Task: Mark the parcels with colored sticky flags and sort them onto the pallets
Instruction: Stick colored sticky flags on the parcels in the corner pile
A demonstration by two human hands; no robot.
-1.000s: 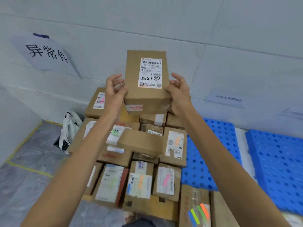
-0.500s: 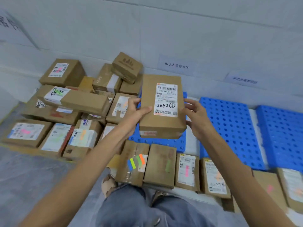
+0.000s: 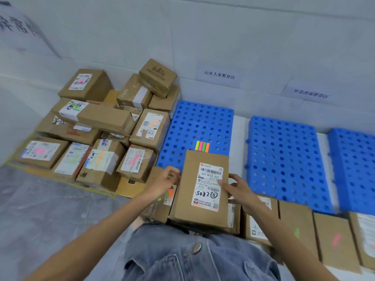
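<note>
A brown parcel (image 3: 188, 199) with a white shipping label, hand-marked "50825", lies low in front of me on a row of other parcels. My left hand (image 3: 166, 180) grips its left edge with curled fingers. My right hand (image 3: 237, 187) holds the right edge, its fingertips lying over the label. A strip of colored sticky flags (image 3: 202, 146) lies on the nearest blue pallet (image 3: 194, 122), just beyond the parcel's top edge. No flag shows on this parcel's label.
A pile of flagged parcels (image 3: 97, 126) covers the floor area at left. Two more blue pallets (image 3: 284, 157) (image 3: 357, 165) lie to the right along the wall. Flagged parcels (image 3: 332, 238) line the floor at front right. Paper signs (image 3: 220, 75) hang on the wall.
Both hands brought the parcel down from chest height in front of the pile to the row of parcels near my lap. My view swung right and downward.
</note>
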